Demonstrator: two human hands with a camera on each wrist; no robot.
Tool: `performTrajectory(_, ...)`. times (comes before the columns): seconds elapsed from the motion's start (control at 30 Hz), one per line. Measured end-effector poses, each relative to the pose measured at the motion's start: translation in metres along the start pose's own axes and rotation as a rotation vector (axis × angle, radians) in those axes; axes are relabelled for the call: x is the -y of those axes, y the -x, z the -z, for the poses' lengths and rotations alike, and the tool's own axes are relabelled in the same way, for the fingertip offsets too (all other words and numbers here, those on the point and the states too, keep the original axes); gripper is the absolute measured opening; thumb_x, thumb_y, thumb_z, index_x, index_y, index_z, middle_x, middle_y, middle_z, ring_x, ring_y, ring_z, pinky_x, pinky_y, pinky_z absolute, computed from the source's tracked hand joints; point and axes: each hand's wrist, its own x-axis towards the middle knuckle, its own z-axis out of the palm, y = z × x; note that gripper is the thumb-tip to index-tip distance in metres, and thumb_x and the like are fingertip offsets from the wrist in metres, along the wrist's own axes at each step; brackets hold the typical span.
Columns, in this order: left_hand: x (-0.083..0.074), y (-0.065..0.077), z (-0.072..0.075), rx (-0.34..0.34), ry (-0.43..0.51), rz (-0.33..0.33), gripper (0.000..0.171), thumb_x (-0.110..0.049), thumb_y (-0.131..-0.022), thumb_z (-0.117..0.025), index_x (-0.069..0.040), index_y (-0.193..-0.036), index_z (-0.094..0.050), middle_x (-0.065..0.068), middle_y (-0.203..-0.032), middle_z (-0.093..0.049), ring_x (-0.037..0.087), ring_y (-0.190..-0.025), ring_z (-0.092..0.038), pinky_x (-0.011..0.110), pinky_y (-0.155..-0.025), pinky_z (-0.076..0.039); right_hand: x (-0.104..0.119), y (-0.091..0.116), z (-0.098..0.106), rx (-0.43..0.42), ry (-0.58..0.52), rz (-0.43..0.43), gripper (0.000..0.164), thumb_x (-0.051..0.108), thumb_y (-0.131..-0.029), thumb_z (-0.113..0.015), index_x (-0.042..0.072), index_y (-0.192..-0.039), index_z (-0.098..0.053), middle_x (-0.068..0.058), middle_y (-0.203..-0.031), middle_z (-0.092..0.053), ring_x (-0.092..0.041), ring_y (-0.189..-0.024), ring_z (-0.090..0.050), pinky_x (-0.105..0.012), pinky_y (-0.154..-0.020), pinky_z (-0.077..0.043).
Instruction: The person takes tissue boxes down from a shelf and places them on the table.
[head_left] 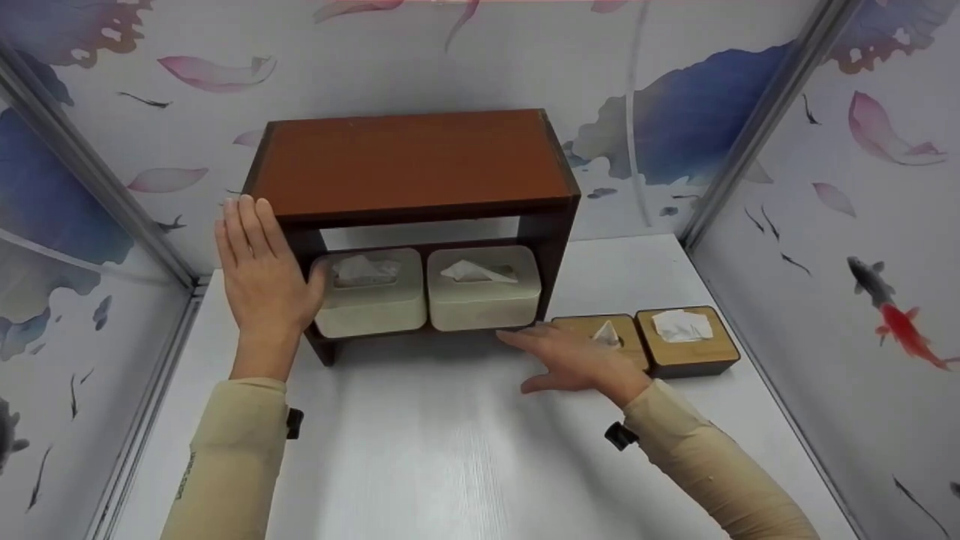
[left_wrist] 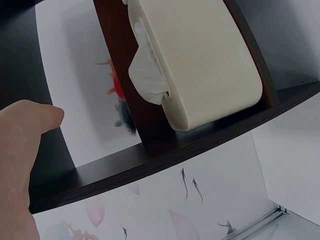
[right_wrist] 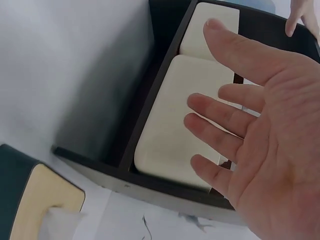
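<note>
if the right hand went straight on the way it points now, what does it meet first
Going straight, the right hand would probably meet the cream tissue box nearer it, though depth is unclear and it might pass in front.

The shelf (head_left: pixel 412 161) is reddish-brown on top with near-black edges, and its two tissue boxes (head_left: pixel 487 306) are plain cream with white tissues (head_left: pixel 474 271). The two smaller boxes (head_left: pixel 691 354) pair tan, wood-toned lids with dark sides; the table (head_left: pixel 420 450) is faintly streaked white. Beige sleeves (head_left: pixel 232 435), the left one bearing dark lettering, show against white walls (head_left: pixel 420 75) patterned with pink petals (head_left: pixel 166 180), blue washes (head_left: pixel 697 112) and a red-and-black fish (head_left: pixel 902 330).
</note>
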Motion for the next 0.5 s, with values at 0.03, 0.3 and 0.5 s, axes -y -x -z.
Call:
performTrajectory(0.03,0.0,0.0,0.0,0.003,-0.001,0.0,0.102,-0.051,-0.092,-0.057,0.0,-0.153,0.006,0.023,-0.161,0.002,0.038,-0.151,0.004,0.049,-0.125,0.0,0.002,-0.002,0.0,-0.008,0.006,0.01,0.082,0.046,-0.084,-0.072,0.02,-0.152,-0.035,-0.006,-0.15,-0.046,-0.03,-0.138,-0.043,-0.05,-0.112,-0.039)
performTrajectory(0.3,0.0,0.0,0.001,0.019,-0.015,0.005,0.102,-0.051,-0.092,-0.056,0.0,-0.154,0.009,0.023,-0.161,0.004,0.038,-0.151,0.006,0.049,-0.125,0.0,0.02,-0.023,0.001,-0.107,0.124,0.147,0.085,0.046,-0.084,-0.073,0.014,-0.152,-0.034,-0.006,-0.151,-0.044,-0.026,-0.14,-0.041,-0.047,-0.118,-0.03)
performTrajectory(0.5,0.0,0.0,-0.001,-0.011,-0.006,-0.001,0.102,-0.049,-0.091,-0.058,0.0,-0.154,0.006,0.024,-0.16,0.0,0.039,-0.151,0.003,0.049,-0.125,-0.002,0.03,-0.039,0.006,-0.163,0.158,0.22,0.088,0.043,-0.084,-0.074,0.01,-0.153,-0.03,-0.009,-0.154,-0.039,-0.028,-0.143,-0.036,-0.05,-0.12,-0.027)
